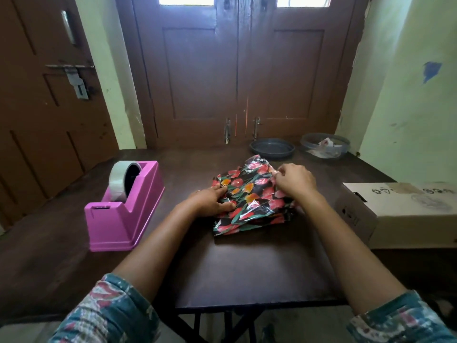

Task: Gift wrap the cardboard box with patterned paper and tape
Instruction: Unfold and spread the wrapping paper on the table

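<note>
Paper (249, 199), glossy and black, printed with red and orange flowers and green leaves, lies as a folded, crumpled bundle on the dark brown wooden table (247, 268), held between both hands. The left hand (212, 201) grips the bundle's left edge: its fingers curl over the top of that edge and its thumb presses on the sheet nearer the person. The right hand (295, 180) sits on the bundle's far right corner with its fingers bent and bunched, pinching a fold of the paper at their tips. Both forearms are bare, and teal sleeves (111, 313) with a red and white print show at the elbows.

The white rectangular cardboard box (395, 214) lies on its side to the right of the right hand, apart from it and from the paper, unwrapped, with small black symbols printed on its top and end.

To the left of the left hand, well apart, stands a pink plastic tape dispenser (123, 209) carrying a roll of clear tape (120, 180). Beyond the right hand, at the table's far edge, sit a dark round shallow tray (272, 147) and, just beside it, a clear round plastic container (325, 144) with pale scraps inside.
</note>
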